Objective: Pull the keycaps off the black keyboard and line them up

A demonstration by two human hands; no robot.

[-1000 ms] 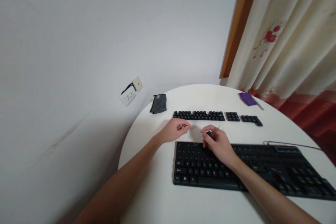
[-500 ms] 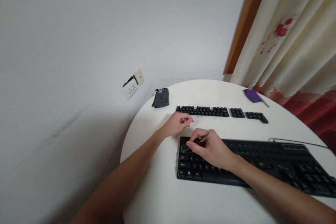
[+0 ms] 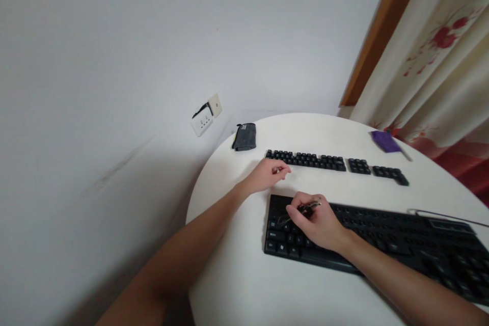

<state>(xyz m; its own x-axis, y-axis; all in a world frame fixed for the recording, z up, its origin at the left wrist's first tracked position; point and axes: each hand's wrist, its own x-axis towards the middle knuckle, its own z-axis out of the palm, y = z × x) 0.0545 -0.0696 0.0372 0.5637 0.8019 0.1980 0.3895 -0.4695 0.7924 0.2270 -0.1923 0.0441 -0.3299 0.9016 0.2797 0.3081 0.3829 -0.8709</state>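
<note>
i see the right hand [image 3: 316, 224] pinching a wire-ended tool [image 3: 309, 207] over the keyboard [image 3: 385, 230], lower right of frame; the left hand [image 3: 269, 174], mid-frame, curls its fingers, contents i cannot tell.

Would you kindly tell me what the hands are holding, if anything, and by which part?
The right hand holds a thin wire tool by its dark middle. Whether the left hand holds anything cannot be told.
</note>
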